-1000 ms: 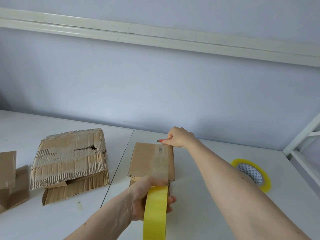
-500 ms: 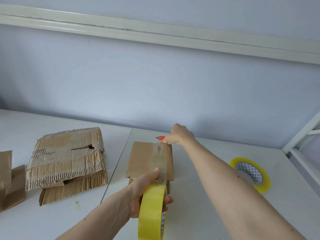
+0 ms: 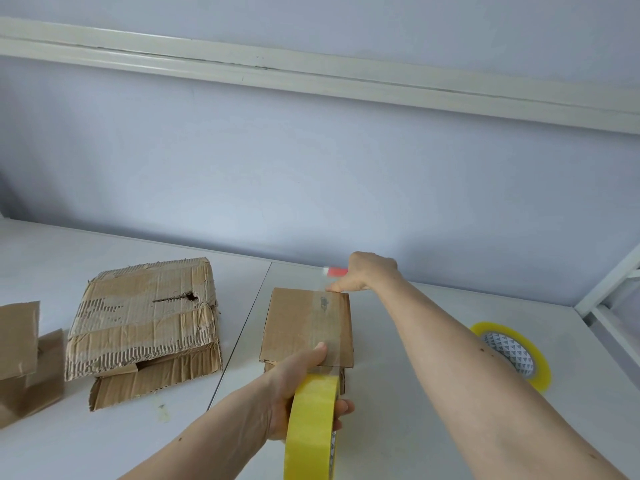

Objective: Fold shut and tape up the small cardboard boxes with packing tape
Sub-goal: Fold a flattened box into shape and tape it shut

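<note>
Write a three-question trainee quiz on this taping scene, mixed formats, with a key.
1. True or false: the left hand grips the yellow tape roll at the near edge of the small box.
2. Multiple choice: where is the right hand? A) at the box's far edge, holding a red tool B) on the spare tape roll C) flat on the torn box
3. Fill in: the spare roll lies flat on the table to the ___ of the small box.

Key: 1 true; 2 A; 3 right.
</note>
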### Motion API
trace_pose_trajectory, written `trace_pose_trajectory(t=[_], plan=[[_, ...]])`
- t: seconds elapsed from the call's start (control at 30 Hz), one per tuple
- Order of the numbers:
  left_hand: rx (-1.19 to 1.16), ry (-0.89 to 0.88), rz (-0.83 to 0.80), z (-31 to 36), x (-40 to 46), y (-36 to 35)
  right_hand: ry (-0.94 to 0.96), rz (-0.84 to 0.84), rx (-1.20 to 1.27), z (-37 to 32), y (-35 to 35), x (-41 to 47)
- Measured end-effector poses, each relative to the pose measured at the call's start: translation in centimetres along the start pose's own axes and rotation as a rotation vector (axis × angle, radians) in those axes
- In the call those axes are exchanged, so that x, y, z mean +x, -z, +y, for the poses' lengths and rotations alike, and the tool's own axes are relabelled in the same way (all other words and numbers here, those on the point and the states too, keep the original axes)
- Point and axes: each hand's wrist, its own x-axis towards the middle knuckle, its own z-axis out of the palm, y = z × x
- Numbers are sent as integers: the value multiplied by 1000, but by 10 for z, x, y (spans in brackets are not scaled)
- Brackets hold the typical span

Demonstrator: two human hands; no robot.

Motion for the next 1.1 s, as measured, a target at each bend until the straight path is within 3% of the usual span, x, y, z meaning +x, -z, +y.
trace_pose_trajectory(t=[0.13, 0.3, 0.5, 0.57, 0.67, 0.77, 1.1], plan=[[8, -4, -3, -1, 1, -1, -6, 6, -15, 5, 1, -3], [-3, -12, 1, -1, 0, -2, -157, 130, 259, 16, -9, -3], [0, -16, 11, 0, 1, -3, -224, -2, 109, 54, -44, -15], [0, -20, 11, -1, 3, -3, -167, 96, 30, 51, -41, -19], [2, -20, 15, -2, 5, -2, 150, 300, 175, 23, -31, -34], [8, -26, 31, -2, 6, -3, 360, 269, 259, -15, -39, -53], [-54, -53, 0, -4, 7, -1, 271, 161, 216, -37, -65, -43]])
